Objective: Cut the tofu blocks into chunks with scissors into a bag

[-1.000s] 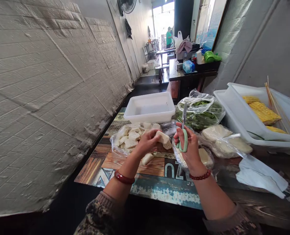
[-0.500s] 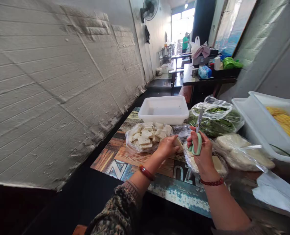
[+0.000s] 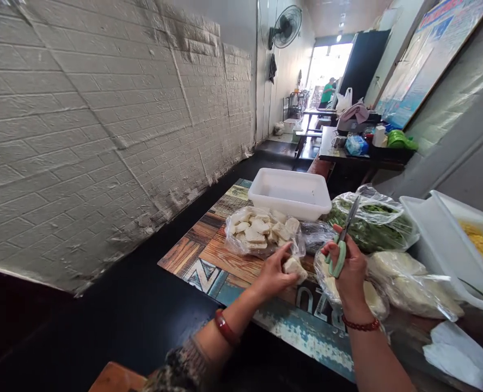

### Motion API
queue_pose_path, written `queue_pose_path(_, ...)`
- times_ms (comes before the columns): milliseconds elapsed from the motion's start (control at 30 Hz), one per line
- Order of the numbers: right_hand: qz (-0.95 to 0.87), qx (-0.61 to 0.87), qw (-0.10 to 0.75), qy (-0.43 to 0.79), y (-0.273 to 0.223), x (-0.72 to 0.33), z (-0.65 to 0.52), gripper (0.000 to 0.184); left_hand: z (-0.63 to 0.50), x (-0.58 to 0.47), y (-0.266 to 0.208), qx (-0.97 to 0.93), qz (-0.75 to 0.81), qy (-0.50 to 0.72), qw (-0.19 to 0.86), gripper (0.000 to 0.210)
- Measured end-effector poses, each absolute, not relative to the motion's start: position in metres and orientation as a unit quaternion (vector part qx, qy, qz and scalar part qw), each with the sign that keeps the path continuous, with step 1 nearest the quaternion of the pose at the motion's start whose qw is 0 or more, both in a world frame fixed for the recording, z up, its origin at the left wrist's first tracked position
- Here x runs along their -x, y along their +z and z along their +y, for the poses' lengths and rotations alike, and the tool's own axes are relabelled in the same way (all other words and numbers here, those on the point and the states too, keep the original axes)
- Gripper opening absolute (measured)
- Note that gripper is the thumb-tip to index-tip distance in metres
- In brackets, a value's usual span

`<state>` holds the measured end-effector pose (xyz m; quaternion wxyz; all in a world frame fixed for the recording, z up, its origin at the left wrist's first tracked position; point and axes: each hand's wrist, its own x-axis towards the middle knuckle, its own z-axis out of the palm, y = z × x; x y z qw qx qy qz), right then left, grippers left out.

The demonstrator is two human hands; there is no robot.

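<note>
My left hand (image 3: 271, 275) pinches a pale, tofu-like piece (image 3: 293, 267) between thumb and fingers, low over the table's front part. Just behind it lies a clear plastic bag (image 3: 231, 239) heaped with similar cut off-white pieces (image 3: 258, 227). My right hand (image 3: 352, 267) grips scissors (image 3: 341, 255) by their light green handles, with the blades pointing up and away from me. Beneath that hand, partly covered by it, another clear bag (image 3: 325, 280) holds larger pale pieces. The scissors touch none of the pieces.
A white plastic tub (image 3: 288, 204) stands at the table's back. On the right are a bag of green leaves (image 3: 382, 223), a bag of pale slabs (image 3: 416, 286), tubs (image 3: 433, 245) with yellow corn, and crumpled white plastic (image 3: 457, 351). The brick-patterned wall (image 3: 114, 136) rises on the left.
The view has swung left, so things appear farther right. My left hand has drawn the pale piece back from the heaped bag toward me. My right hand still holds the scissors upright.
</note>
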<state>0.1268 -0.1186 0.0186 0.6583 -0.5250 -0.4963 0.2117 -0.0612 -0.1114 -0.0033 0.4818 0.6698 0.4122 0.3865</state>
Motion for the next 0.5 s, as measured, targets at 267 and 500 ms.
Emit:
queue_pose_path(267,-0.584,0.596,0.522,0.176,0.017,-0.109,-0.107,0.062,-0.091,0.163,0.043,-0.527,0.439,0.545,0.483,0.075)
queue_pose_path(500,-0.682,0.604,0.404,0.084,0.024,-0.079,-0.081,0.049,-0.023,0.154,0.055,-0.655,0.447,0.482,0.373,0.064)
